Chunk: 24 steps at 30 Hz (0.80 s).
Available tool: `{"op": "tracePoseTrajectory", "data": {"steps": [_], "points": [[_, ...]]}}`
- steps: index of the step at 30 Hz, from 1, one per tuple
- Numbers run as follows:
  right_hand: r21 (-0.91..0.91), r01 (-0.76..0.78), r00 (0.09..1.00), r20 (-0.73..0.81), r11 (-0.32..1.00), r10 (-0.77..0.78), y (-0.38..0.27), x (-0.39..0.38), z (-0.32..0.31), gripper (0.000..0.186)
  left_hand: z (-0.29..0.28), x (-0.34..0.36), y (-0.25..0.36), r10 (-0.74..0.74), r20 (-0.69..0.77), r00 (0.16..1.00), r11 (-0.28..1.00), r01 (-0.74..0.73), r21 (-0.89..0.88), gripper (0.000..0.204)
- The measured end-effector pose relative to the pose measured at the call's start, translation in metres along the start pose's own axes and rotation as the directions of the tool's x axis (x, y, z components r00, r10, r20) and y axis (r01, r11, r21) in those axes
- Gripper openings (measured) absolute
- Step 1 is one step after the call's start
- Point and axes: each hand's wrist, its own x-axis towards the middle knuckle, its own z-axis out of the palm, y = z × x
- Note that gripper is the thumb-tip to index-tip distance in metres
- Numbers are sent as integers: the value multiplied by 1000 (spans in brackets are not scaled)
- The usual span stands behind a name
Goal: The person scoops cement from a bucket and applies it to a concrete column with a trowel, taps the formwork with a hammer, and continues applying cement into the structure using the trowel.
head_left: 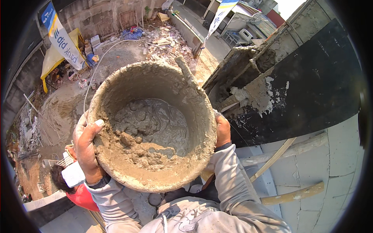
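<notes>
A round bucket (105, 88), its walls crusted with dried mortar, is held up in front of me between both hands. Wet grey mortar (155, 120) lies in its bottom, with lumps toward the near side. My left hand (86, 145) grips the bucket's left side, thumb laid over the rim and the other fingers outside. On the right side my right hand (222, 130) clasps the outer wall, its fingers partly hidden behind the bucket. A mortar-caked stick-like piece (186, 72), perhaps part of a handle, stands up at the far right of the rim.
Right of the bucket is a dark formwork panel (307, 85) splashed with mortar, beside a rough trough-like form (233, 66). Wooden poles (293, 193) lean over a pale block wall (345, 155). A person in red (83, 197) is below left. Far below lie rubble (163, 40) and a yellow tarp (52, 62).
</notes>
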Motion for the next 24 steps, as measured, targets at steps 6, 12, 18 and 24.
{"op": "tracePoseTrajectory", "data": {"steps": [6,12,18,24], "points": [[206,-15,999,-42,978,24,10,-3,-2,25,4,1,-1,-6,-14,1000,1000,5,-26,51],[479,-184,980,23,858,197,-10,40,8,21,-6,2,-1,-24,6,1000,1000,24,9,50],[-498,536,796,28,682,-605,9,36,27,29,-8,2,-1,-41,-26,999,999,41,16,49],[548,-59,998,3,834,69,9,48,13,27,-5,2,0,-10,19,1000,1000,9,19,49]]}}
